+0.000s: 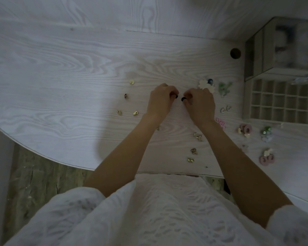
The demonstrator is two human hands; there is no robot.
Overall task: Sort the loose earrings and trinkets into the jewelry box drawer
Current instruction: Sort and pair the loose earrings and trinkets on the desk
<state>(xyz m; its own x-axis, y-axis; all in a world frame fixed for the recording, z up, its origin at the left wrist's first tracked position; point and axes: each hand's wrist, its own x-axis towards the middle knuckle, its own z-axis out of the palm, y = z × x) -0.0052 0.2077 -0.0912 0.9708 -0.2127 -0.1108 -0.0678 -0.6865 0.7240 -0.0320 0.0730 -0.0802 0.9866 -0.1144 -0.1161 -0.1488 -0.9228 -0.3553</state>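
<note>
My left hand (161, 100) and my right hand (200, 103) are side by side over the middle of the pale wooden table (60, 77). Each pinches a small black earring, the left one (176, 96) and the right one (183, 99), a finger's width apart. Small gold earrings (135, 113) lie scattered to the left of my hands, and more gold ones (194, 151) lie between my forearms. The pulled-out jewelry box drawer (281, 102), divided into many small square cells, sits at the right.
The jewelry box (277, 48) stands behind its drawer at the far right. White flower pieces (205, 85), green trinkets (224, 87), pink rings (245, 129) and a green-white cluster (266, 133) lie near the drawer. A round cable hole (235, 53) is in the tabletop. The table's curved edge runs near my body.
</note>
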